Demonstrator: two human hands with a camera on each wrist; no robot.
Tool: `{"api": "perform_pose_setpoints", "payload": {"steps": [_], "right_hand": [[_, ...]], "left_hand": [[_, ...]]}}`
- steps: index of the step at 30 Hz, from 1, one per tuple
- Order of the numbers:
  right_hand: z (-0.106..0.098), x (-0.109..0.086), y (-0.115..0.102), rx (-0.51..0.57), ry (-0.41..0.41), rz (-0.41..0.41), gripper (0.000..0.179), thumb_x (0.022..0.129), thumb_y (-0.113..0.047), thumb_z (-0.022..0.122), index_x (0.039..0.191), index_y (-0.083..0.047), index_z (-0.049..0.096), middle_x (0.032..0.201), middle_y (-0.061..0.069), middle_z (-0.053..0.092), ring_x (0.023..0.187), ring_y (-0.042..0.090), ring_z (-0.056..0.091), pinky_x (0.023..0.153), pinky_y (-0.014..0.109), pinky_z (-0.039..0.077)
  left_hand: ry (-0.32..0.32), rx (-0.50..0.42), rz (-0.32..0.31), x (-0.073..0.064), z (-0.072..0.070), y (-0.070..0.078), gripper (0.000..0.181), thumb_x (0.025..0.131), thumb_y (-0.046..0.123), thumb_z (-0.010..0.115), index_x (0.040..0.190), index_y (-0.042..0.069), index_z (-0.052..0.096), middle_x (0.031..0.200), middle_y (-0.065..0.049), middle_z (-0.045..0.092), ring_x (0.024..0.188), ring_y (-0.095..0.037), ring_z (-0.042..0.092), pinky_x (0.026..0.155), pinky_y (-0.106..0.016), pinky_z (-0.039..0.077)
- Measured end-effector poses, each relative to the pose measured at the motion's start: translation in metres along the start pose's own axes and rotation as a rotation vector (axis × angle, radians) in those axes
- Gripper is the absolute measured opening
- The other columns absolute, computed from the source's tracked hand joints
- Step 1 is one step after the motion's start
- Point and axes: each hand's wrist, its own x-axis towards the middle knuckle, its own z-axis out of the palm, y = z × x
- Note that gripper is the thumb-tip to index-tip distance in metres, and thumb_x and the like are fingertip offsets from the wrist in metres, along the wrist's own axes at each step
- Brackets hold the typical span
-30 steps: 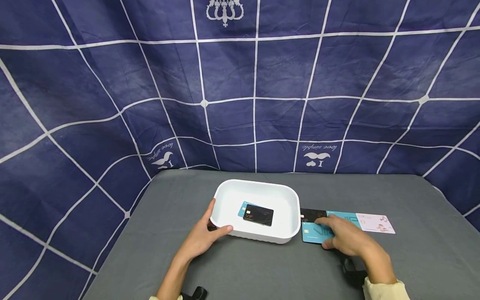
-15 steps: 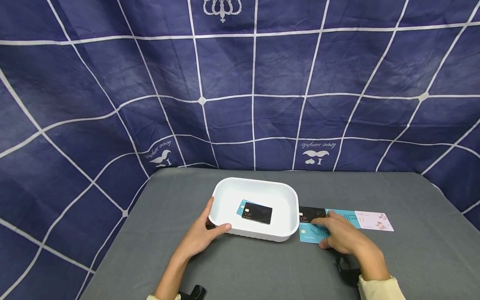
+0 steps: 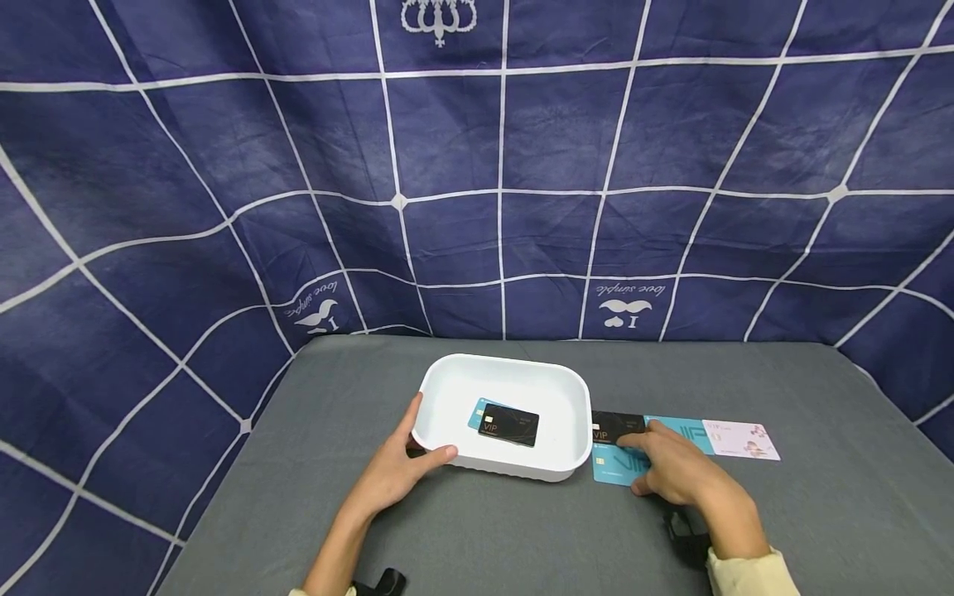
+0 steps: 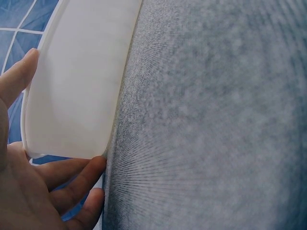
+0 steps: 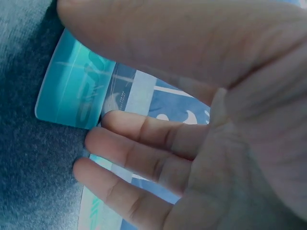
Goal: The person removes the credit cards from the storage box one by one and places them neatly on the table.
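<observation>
Head view: a gridded blue curtain fills the top of the frame, the grey table the bottom. A white tray sits at lower centre. The left hand holds its left end, thumb at the near rim, fingers round the side. At lower right, the right hand has thumb and fingers part-spread across a blue card; whether it is gripped, I cannot tell. Above that lie, left to right, a black card, a second blue card and a pink card. Inside the tray, another black card partly covers a third blue card.
</observation>
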Motion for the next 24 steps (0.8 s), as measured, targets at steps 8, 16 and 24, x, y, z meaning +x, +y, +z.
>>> {"api": "perform_pose_setpoints", "payload": {"steps": [8,16,24], "right_hand": [[0.0011,0.0008,-0.0006,-0.009,0.002,-0.004,0.060,0.065,-0.016,0.091,0.120,-0.005,0.069,0.114,0.022,0.057,0.106,0.042,0.057,0.090,0.056,0.044],[-0.0008,0.0001,0.0017,-0.003,0.013,0.015,0.062,0.065,-0.016,0.090,0.122,-0.004,0.067,0.109,0.016,0.058,0.100,0.035,0.058,0.087,0.054,0.045],[-0.0009,0.0009,0.0021,0.007,0.014,0.023,0.062,0.068,-0.019,0.089,0.122,-0.003,0.066,0.112,0.019,0.058,0.104,0.040,0.058,0.089,0.056,0.044]], "left_hand": [[-0.005,0.006,-0.004,-0.0002,0.0001,0.0000,0.103,0.084,0.039,0.079,0.160,0.020,0.011,0.145,-0.023,0.043,0.112,-0.028,0.052,0.095,-0.053,0.037],[-0.003,0.006,-0.001,-0.0003,0.0007,0.0006,0.104,0.084,0.040,0.079,0.160,0.021,0.012,0.139,-0.020,0.049,0.108,-0.025,0.053,0.095,-0.052,0.036],[0.002,0.008,0.002,0.0002,0.0005,-0.0003,0.105,0.083,0.040,0.080,0.160,0.019,0.012,0.140,-0.020,0.049,0.108,-0.025,0.053,0.095,-0.052,0.037]]}}
